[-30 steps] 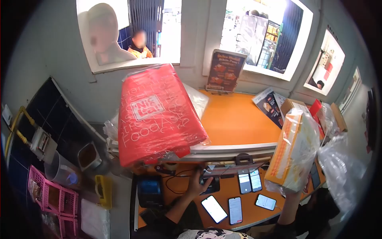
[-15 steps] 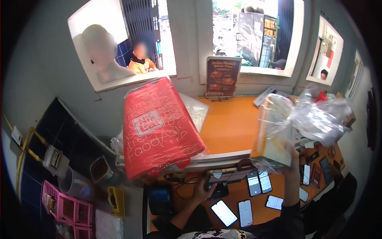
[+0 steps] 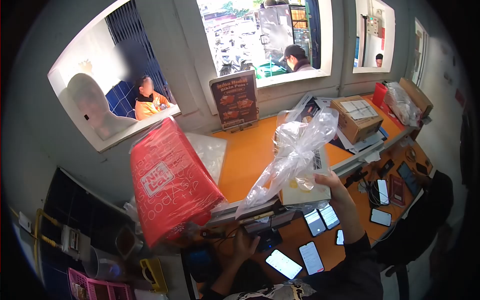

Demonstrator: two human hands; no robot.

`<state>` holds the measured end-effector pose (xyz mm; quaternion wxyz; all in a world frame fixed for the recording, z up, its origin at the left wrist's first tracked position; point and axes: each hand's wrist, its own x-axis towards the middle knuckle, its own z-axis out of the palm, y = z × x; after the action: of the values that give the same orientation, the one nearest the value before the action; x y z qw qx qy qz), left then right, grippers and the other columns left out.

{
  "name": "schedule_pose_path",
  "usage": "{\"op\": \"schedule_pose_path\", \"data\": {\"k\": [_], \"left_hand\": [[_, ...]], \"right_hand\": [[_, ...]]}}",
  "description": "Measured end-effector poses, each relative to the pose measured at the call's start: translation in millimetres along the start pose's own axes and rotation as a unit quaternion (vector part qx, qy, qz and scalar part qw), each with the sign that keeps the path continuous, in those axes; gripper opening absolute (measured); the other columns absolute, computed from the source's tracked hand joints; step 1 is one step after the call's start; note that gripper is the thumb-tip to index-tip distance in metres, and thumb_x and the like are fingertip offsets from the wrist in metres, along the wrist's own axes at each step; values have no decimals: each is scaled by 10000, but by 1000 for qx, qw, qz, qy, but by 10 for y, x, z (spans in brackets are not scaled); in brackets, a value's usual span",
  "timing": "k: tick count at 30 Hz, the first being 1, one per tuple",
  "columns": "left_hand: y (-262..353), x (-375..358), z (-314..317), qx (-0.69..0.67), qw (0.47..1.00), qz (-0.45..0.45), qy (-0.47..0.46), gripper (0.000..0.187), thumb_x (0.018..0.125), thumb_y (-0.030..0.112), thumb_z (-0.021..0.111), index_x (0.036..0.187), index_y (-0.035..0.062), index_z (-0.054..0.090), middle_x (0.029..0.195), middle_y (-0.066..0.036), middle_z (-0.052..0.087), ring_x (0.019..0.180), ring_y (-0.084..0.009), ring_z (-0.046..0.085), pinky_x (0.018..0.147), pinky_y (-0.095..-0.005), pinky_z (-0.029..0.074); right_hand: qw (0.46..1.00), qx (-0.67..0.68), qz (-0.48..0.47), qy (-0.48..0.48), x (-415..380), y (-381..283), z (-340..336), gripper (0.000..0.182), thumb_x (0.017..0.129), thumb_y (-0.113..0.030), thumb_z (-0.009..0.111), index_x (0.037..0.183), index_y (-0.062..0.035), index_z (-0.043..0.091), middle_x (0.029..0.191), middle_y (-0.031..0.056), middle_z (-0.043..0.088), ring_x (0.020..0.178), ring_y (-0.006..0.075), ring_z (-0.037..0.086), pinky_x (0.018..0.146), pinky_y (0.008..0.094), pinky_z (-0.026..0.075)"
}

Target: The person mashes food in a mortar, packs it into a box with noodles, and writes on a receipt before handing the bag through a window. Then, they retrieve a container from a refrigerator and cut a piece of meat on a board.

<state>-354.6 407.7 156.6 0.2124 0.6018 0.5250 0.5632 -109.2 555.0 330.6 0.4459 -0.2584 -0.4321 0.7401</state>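
Note:
My right hand (image 3: 334, 186) grips the lower right side of a pale food box (image 3: 300, 194) wrapped in a knotted clear plastic bag (image 3: 300, 150). The bundle is held up over the counter edge, its loose bag ends spreading up and down left. My left hand (image 3: 244, 246) is at the lower left of a tablet on a stand (image 3: 267, 235), thumb and fingers apart. Below the tablet, a white-screened phone (image 3: 283, 263) and another phone (image 3: 312, 257) lie on the orange desk. Two more phones (image 3: 315, 222) rest just under the box.
Large red plastic bags (image 3: 170, 185) stand in a stack at left. A menu sign (image 3: 235, 100) stands by the windows, with people beyond. At right are a cardboard box (image 3: 356, 117) on papers and a dark-sleeved person (image 3: 425, 225). Pink baskets (image 3: 95, 287) sit lower left.
The view has turned right. My right hand has brought the bagged box leftward, nearer the tablet, and the bag's knot now faces me. My left hand has come down slightly from the tablet's edge.

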Motion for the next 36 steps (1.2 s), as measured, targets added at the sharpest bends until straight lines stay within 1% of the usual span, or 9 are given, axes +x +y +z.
{"op": "schedule_pose_path", "data": {"k": [2, 11, 25, 27, 29, 32, 33, 34, 36], "left_hand": [[-150, -79, -7, 64, 998, 6, 2, 585, 741, 194, 695, 1170, -52, 383, 1139, -228, 513, 1051, -308, 532, 878, -374, 417], [-212, -214, -95, 55, 998, -9, 21, 877, 712, 189, 705, 1355, -65, 166, 1366, -251, 252, 1279, -353, 271, 1054, -408, 232], [-165, -226, -178, 130, 991, -22, -9, 933, 702, 159, 706, 1363, -48, 82, 1382, -257, 216, 1287, -354, 270, 1066, -421, 213], [-109, -203, -196, 103, 994, -23, -8, 944, 693, 104, 703, 1367, -41, 59, 1398, -251, 190, 1301, -340, 268, 1086, -398, 201], [-36, -229, -268, 157, 985, -70, -2, 952, 687, 158, 713, 1359, -60, 74, 1373, -264, 236, 1303, -340, 264, 1082, -401, 209], [-232, -287, -292, 53, 996, -62, 33, 959, 704, 226, 714, 1365, -47, 75, 1354, -259, 235, 1310, -342, 242, 1087, -436, 169], [-185, -300, -314, 47, 996, -68, 33, 959, 704, 226, 714, 1365, -47, 75, 1354, -259, 235, 1310, -342, 242, 1087, -436, 169], [-74, -284, -352, 101, 992, -72, 21, 955, 705, 225, 711, 1365, -47, 77, 1350, -257, 242, 1312, -340, 237, 1087, -433, 168], [-60, -239, -353, 152, 985, -88, 4, 950, 706, 223, 707, 1366, -47, 80, 1346, -255, 248, 1314, -338, 232, 1088, -430, 168]], "right_hand": [[1000, 1, 0, -5, 21, 2, -19, 544, 748, -185, 689, 1164, 57, 436, 1033, 151, 571, 908, 175, 597, 784, 275, 493], [1000, 6, 6, -21, 91, 20, -18, 529, 760, -201, 682, 1159, 57, 450, 1035, 151, 574, 908, 179, 603, 784, 275, 499], [1000, 9, 25, -16, 120, -61, -67, 553, 787, -211, 652, 1200, 64, 408, 1084, 169, 552, 952, 216, 594, 817, 298, 497], [989, 133, 57, 18, 198, -233, -135, 535, 830, -231, 586, 1225, 71, 387, 1132, 200, 533, 1004, 260, 579, 859, 343, 489], [996, 54, -35, 59, 411, -430, -172, 523, 865, -252, 523, 1251, 66, 370, 1203, 217, 494, 1073, 285, 543, 912, 401, 461], [998, 41, -44, -18, 995, -865, -247, 509, 873, -296, 514, 1269, -2, 391, 1183, 183, 515, 1054, 292, 550, 895, 439, 466], [980, 133, 53, -141, 1305, -1005, -473, 492, 874, -304, 513, 1254, -9, 414, 1175, 181, 518, 1042, 292, 549, 881, 454, 466], [983, 69, 21, -171, 1566, -1118, -493, 489, 868, -316, 523, 1242, -15, 432, 1176, 176, 518, 1040, 290, 543, 877, 459, 462], [995, 11, -86, -57, 2001, -1245, -361, 487, 859, -348, 530, 1225, -33, 462, 1160, 162, 534, 1028, 284, 552, 862, 465, 469]]}}
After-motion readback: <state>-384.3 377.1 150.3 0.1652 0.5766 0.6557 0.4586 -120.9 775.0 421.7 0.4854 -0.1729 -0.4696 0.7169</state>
